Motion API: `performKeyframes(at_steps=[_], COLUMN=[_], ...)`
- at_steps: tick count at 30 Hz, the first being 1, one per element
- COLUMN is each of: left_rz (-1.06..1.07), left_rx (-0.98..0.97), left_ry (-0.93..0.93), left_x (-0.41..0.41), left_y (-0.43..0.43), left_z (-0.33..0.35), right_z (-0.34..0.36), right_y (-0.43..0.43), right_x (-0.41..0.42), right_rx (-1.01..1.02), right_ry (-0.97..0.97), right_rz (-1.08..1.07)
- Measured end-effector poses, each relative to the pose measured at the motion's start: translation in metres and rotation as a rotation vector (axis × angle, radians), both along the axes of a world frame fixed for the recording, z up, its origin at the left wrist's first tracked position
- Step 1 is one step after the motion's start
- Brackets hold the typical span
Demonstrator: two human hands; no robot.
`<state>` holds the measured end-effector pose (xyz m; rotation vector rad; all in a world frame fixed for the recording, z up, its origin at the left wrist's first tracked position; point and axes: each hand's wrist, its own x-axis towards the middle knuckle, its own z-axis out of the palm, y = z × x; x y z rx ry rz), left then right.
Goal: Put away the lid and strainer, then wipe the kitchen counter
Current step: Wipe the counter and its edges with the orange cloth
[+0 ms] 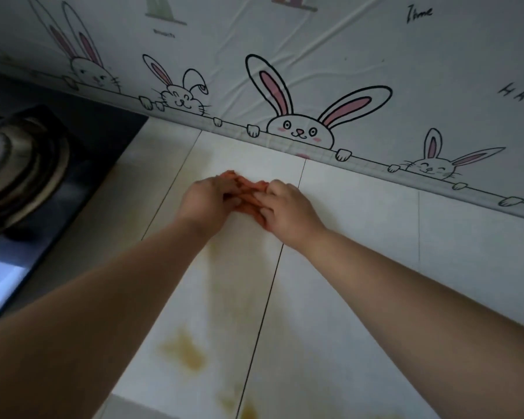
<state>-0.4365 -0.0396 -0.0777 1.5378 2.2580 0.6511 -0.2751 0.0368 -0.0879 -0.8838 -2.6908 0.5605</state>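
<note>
Bare forearms (109,300) reach in from the bottom edge, cut off by the picture, and meet over the pale tiled bench (360,237). Left hand (208,198) and right hand (289,208) touch, their fingers (232,193) bent down and closed over a small orange-red cloth (248,189). It is mostly hidden and blurred, and lies pressed on the bench near the rabbit-printed wall covering (315,71). Yellowish stains (185,352) mark the tiles nearer the camera. At the left a dark hob (82,189) is cut off.
</note>
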Motion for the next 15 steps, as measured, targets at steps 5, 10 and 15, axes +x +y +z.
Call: performKeyframes(at_steps=[5,10,15], left_rz=[-0.032,-0.023,-0.084], left_rx=[-0.022,-0.063,-0.089], left_ry=[-0.020,-0.028,-0.062], left_x=[0.032,0.060,0.059], left_y=[-0.098,-0.163,-0.168], left_z=[0.005,0.012,0.015], right_z=[0.013,0.018,0.021], right_y=[-0.079,-0.125,-0.126], right_x=[0.040,0.066,0.070], right_rx=[-0.128,-0.207,-0.225], right_ry=[-0.034,-0.040,-0.055], right_rz=[0.157,0.278,0.353])
